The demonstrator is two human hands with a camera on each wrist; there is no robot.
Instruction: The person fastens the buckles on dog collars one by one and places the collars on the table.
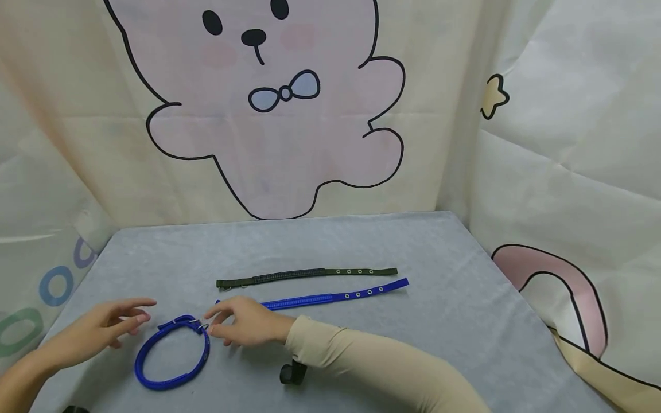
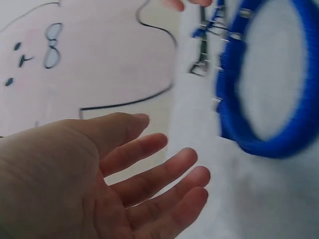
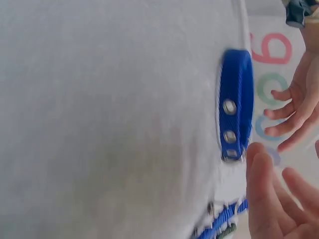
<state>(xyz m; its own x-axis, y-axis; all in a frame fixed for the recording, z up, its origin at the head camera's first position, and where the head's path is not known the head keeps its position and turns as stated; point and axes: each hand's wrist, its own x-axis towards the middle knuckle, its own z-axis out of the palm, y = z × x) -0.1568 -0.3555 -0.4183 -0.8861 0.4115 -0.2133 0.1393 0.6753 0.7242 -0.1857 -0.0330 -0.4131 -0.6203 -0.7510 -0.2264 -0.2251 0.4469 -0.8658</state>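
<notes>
A blue collar [image 1: 165,383], fastened into a ring, lies on the grey table; metal eyelets show along its band [image 3: 229,89] in the right wrist view. Left of it my left hand [image 1: 105,327] hovers with fingers spread loosely and nothing in them. My right hand [image 1: 253,324] is on the other side, its fingertips right by the collar's metal ring and buckle, thumb and fingers apart. Behind the right hand stretches a second blue collar [image 1: 310,300], laid out straight, its buckle end partly hidden. Beyond that is a straight dark green collar [image 1: 294,275].
The grey cloth-covered table [image 1: 439,275] ends against a cream backdrop [image 1: 428,143] with a cartoon bear. Side curtains [image 1: 568,189] stand close on both sides. A black wrist camera [image 1: 292,373] hangs beneath the right sleeve.
</notes>
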